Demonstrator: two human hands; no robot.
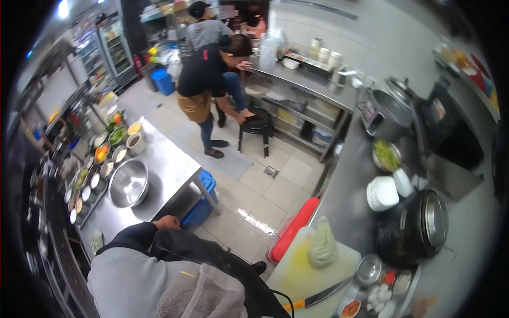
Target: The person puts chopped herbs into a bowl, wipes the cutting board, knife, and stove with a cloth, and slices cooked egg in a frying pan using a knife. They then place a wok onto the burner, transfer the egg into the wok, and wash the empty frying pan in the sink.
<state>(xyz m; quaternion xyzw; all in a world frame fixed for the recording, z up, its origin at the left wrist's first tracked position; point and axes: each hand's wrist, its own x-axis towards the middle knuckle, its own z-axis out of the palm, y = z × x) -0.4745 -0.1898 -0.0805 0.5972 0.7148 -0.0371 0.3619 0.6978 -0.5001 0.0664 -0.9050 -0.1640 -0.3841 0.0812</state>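
My left hand shows past a dark sleeve, beside the steel table's edge. Its fingers look curled in, and I see nothing in them. On the table close to it stands a large metal mixing bowl. My right hand is out of view. To my right, a cutting board bears a twisted pale green cloth or bag and a knife with an orange handle. My grey sleeve, a grey towel and a black apron fill the lower part.
Ahead, a person bends with one foot on a black stool; another stands behind. A red lid juts beside the right counter. That counter holds stacked white plates and a black cooker. A blue bin sits under the table.
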